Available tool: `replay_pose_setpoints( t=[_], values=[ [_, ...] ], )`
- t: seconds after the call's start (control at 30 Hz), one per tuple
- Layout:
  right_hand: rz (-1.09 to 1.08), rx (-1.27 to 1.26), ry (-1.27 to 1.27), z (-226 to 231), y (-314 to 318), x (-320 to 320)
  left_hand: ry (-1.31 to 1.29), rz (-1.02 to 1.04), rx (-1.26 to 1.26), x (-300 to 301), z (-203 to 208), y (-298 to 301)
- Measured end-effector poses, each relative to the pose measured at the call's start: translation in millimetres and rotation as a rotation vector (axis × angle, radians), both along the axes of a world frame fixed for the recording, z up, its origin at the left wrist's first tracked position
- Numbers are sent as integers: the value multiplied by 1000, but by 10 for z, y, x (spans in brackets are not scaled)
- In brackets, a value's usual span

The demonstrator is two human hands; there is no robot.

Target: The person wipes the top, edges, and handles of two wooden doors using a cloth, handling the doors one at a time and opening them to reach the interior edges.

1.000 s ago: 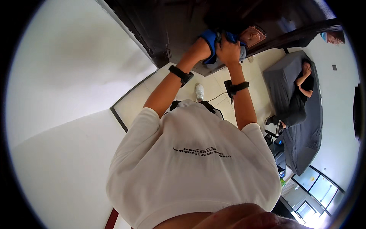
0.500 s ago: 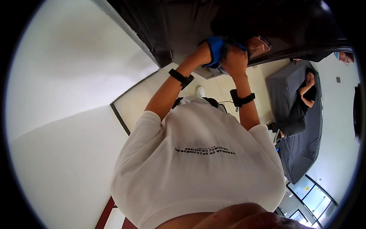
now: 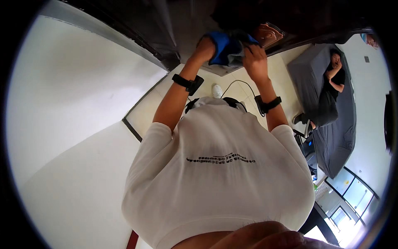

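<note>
A blue and grey cloth piece with dark edging [image 3: 224,49], shaped like a glove or mitt, is held between my hands in front of a dark glossy door panel [image 3: 190,25]. My left hand [image 3: 205,49] reaches into or behind its left side; the cloth hides the fingers. At the other side, my right hand [image 3: 256,62] has its fingers closed on the cloth's upper right edge. Both wrists carry black strapped devices.
A copper-coloured ornament [image 3: 268,35] is on the dark panel beside my right hand. White walls [image 3: 83,95] stand at the left. At the right, a person in dark clothes [image 3: 329,95] sits on a grey-covered couch [image 3: 304,68]. A thin cable [image 3: 242,81] loops near my right wrist.
Both hands have shifted left and slightly away from each other. The right hand, earlier over the blue cloth, is now at its right edge, and more of the cloth shows.
</note>
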State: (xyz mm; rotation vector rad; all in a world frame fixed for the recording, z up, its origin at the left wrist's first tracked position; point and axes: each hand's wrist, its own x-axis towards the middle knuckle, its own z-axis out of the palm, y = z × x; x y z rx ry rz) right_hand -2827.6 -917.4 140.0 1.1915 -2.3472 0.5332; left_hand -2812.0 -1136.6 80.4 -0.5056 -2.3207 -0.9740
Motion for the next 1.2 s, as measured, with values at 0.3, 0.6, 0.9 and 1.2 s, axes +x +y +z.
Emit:
replay_pose_setpoints(
  t=[0.3, 0.6, 0.9, 1.2],
  values=[
    [-366, -403, 308, 541, 529, 140, -328, -63, -5, 71, 419, 310],
    [-452, -197, -4, -237, 554, 224, -353, -5, -357, 102, 453, 307],
    [-546, -298, 335, 275, 282, 196, -329, 28, -465, 219, 476, 309],
    [-551, -208, 93, -410, 452, 347, -250, -31, -405, 234, 441, 294]
  ],
)
